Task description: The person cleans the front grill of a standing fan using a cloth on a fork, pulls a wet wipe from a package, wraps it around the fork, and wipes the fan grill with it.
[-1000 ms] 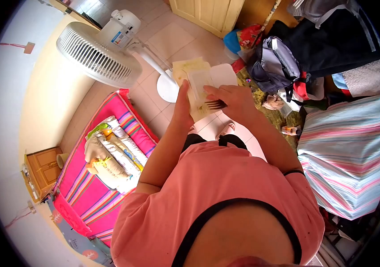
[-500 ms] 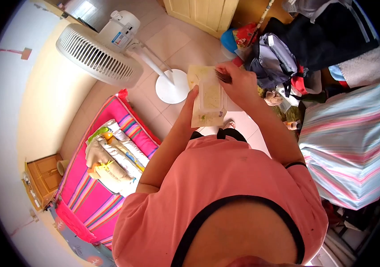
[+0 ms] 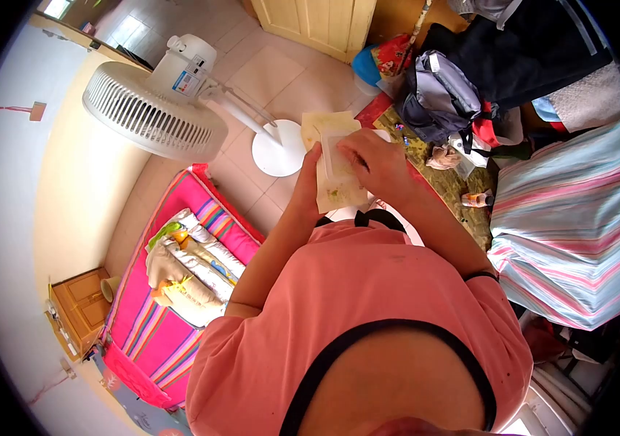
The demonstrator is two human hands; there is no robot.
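My left hand (image 3: pixel 308 185) holds a pale yellowish sheet (image 3: pixel 343 198) from its left side, the thumb lying along its edge. On the sheet rests a translucent plastic container (image 3: pixel 330 156). Small green and brown specks mark the sheet below the container. My right hand (image 3: pixel 377 161) is over the container's right part with its fingers curled. A small dark bit of the fork shows at those fingers; the rest of it is hidden. A white piece shows just behind the right hand.
A white fan (image 3: pixel 154 109) stands on the tiled floor at upper left. A pink striped mattress (image 3: pixel 135 330) bears folded bedding. At right are a cluttered low table (image 3: pixel 470 218), a grey backpack (image 3: pixel 441 91) and a striped cloth (image 3: pixel 564 225).
The sheet and container turned more upright and shifted right from a second ago. My right hand rose with the fork, then came lower and left over the container. The view shifted slightly.
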